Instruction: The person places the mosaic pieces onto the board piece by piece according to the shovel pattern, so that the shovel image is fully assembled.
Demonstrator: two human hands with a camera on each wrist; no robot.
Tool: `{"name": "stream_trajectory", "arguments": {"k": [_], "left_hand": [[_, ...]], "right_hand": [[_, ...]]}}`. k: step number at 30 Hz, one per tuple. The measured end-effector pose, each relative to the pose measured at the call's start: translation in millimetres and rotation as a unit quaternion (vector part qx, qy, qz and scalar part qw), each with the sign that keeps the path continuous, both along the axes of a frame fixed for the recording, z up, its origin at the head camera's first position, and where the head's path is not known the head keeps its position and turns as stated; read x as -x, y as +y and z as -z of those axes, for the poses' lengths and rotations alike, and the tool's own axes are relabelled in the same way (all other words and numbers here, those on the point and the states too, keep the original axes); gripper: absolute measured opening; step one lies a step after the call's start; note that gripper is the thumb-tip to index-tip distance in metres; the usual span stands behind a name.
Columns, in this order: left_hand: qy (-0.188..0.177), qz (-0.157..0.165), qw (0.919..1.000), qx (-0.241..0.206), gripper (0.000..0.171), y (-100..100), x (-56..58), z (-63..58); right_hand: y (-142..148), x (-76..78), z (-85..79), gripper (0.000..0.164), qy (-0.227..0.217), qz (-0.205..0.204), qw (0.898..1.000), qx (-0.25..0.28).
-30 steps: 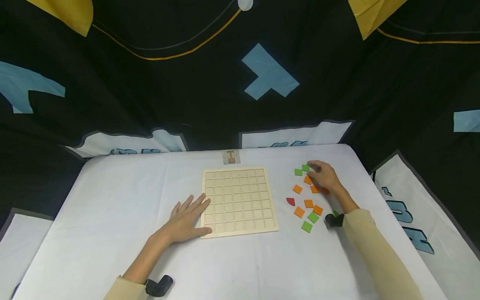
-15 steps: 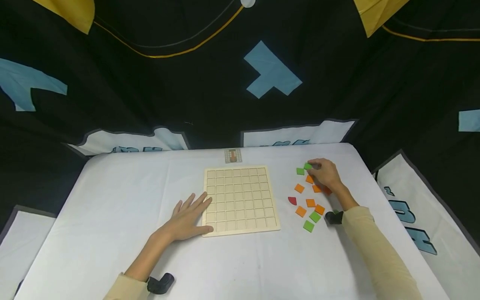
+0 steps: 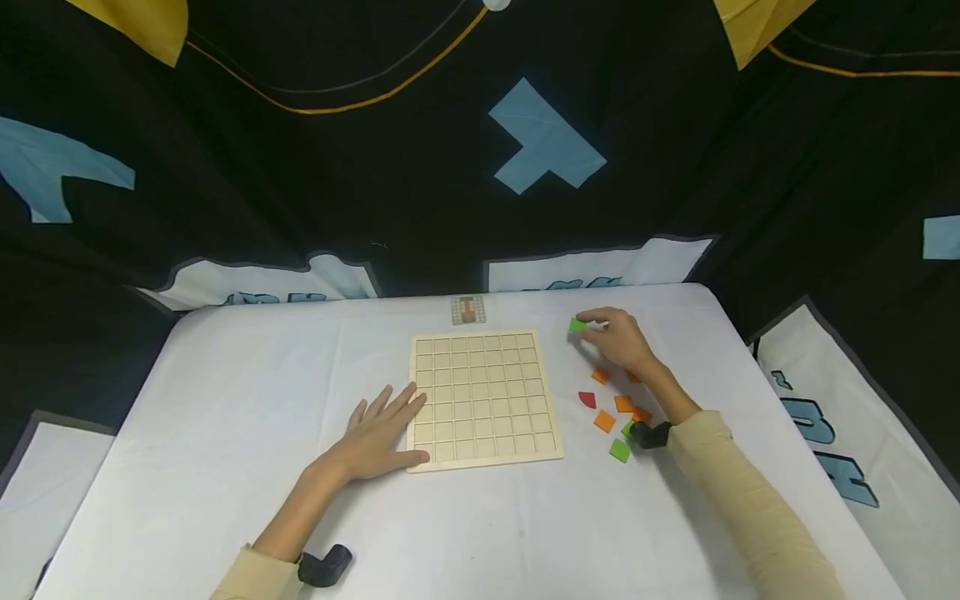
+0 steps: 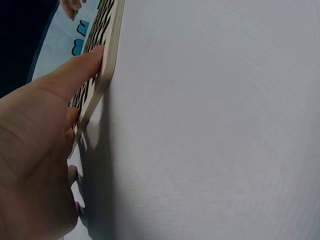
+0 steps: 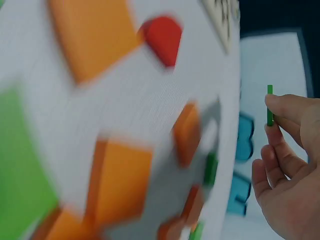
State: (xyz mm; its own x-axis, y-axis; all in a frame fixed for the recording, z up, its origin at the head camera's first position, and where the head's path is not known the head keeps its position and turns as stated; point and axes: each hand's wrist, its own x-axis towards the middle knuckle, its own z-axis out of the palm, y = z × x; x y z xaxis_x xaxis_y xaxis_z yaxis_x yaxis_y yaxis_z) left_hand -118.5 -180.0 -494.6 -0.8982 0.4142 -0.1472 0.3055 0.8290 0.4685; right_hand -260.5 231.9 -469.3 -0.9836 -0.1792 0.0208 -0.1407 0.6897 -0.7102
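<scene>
A pale wooden grid board (image 3: 480,400) lies on the white table, its square cells bare. My left hand (image 3: 378,442) rests with spread, straight fingers on the board's left edge; the left wrist view shows the thumb (image 4: 82,67) lying on the rim. My right hand (image 3: 618,337) pinches a green square tile (image 3: 577,324) between thumb and fingers, to the right of the board's far corner. In the right wrist view that green tile (image 5: 270,105) appears edge-on, held above the table. Below the hand lie orange tiles (image 3: 604,421), a red quarter-round piece (image 3: 587,400) and green tiles (image 3: 620,450).
A small printed card (image 3: 468,310) with a grid picture lies behind the board, near the table's far edge. Dark cloth with blue and yellow shapes hangs behind the table (image 3: 187,458). Black wrist camera mounts (image 3: 325,567) stick out from both wrists.
My right hand has picked up a green tile from the far end of the loose pieces and moved left with it, toward the board. The left hand has stayed on the board.
</scene>
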Motion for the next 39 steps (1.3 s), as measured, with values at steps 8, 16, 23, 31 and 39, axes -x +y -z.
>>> {"name": "stream_trajectory", "arguments": {"k": [8, 16, 23, 31, 39], "left_hand": [[-0.002, -0.002, 1.0, -0.001, 0.091, 0.1, 1.1, -1.7], [-0.005, 0.002, 1.0, -0.003, 0.091, -1.6, 0.1, -0.2], [-0.01, -0.001, 0.9999, -0.007, 0.091, -1.1, -0.4, 0.4], [-0.01, 0.003, 0.9999, 0.001, 0.091, 0.4, -1.5, 1.7], [-0.006, 0.007, 1.0, 0.003, 0.091, -0.3, -0.2, 2.9]], "right_hand": [[-40.3, 0.9, -9.1, 0.032, 0.011, -0.044, 0.999, 0.003], [-70.5, 0.0, -6.3, 0.03, 0.0, -0.082, 0.996, 0.02], [-91.4, 5.4, 1.5, 0.028, 0.008, -0.113, 0.993, 0.016], [-108.9, 9.7, 10.7, 0.026, -0.007, -0.121, 0.992, 0.019], [-117.5, 11.6, 15.0, 0.027, -0.008, -0.132, 0.991, -0.004]]}}
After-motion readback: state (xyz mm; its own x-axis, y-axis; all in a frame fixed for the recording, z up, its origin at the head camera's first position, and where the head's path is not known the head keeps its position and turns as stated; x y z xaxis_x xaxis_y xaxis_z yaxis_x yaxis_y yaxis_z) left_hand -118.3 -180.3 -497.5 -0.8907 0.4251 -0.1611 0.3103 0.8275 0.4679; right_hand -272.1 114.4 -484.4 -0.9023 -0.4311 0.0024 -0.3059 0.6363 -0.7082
